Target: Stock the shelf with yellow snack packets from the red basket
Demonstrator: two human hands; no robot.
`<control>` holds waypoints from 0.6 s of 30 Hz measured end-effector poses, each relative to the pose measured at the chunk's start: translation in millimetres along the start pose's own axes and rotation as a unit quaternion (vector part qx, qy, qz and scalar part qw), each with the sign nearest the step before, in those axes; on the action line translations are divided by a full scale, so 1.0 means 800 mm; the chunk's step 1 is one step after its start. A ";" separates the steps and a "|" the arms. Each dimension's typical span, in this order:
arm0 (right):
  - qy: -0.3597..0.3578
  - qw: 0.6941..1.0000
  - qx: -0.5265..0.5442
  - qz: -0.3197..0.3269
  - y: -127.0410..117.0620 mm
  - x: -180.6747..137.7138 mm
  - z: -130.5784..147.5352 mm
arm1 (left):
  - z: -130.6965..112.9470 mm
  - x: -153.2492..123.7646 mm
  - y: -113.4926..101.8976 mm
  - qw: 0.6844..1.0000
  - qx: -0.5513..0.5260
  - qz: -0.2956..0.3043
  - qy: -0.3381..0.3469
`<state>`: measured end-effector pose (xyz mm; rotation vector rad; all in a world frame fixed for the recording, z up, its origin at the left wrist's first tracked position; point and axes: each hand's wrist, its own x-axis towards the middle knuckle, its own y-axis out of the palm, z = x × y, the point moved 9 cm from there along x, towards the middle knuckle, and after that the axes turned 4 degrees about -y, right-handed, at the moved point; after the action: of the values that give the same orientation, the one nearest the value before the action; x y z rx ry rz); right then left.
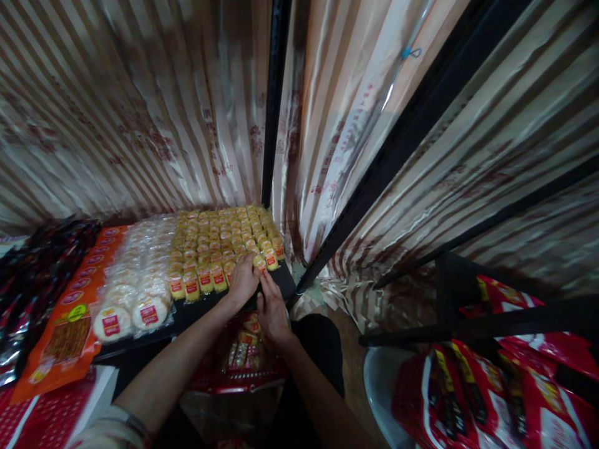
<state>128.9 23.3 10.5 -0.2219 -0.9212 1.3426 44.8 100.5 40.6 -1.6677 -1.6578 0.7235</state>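
Observation:
Small yellow cakes in clear wrappers with red labels (218, 277) stand in tight rows on a black shelf (201, 308). My left hand (244, 280) reaches to the front of the rows near the right end, its fingers curled on a wrapped cake (259, 262). Beside it, my right hand (272, 312) has its fingertips at the lower side of that same packet, partly covering it. Below my hands, a red basket (250, 383) holds more small wrapped packets (248, 343), partly hidden by my right forearm.
Left of the yellow cakes are round white packaged cakes (150, 305), an orange bag (70, 324) and dark shiny packets (28, 293). Black shelf posts (274, 106) stand before a pleated curtain (187, 112). Red bags (486, 393) and a white tub (381, 386) are at lower right.

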 end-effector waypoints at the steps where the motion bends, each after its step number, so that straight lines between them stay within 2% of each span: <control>1: -0.005 1.000 -0.002 -0.001 0.002 0.002 -0.002 | 0.000 0.001 0.001 1.000 -0.003 -0.004 0.003; 5: -0.017 1.000 -0.015 -0.006 0.006 0.006 -0.008 | 0.000 -0.001 0.001 0.998 -0.040 -0.035 0.021; 10: -0.038 0.999 -0.027 -0.011 0.011 0.003 -0.014 | 0.003 -0.023 -0.001 0.992 -0.073 -0.083 0.059; 13: -0.052 0.998 -0.035 -0.017 0.015 0.001 -0.017 | 0.002 -0.035 0.009 0.992 -0.068 -0.064 0.082; 18: -0.050 0.998 -0.047 -0.017 0.017 0.002 -0.022 | 0.001 -0.036 0.024 0.995 -0.067 -0.025 0.074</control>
<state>130.5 34.9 -8.4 -0.2121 -1.0685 1.2898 54.8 72.8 23.3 -1.7215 -1.6672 0.4616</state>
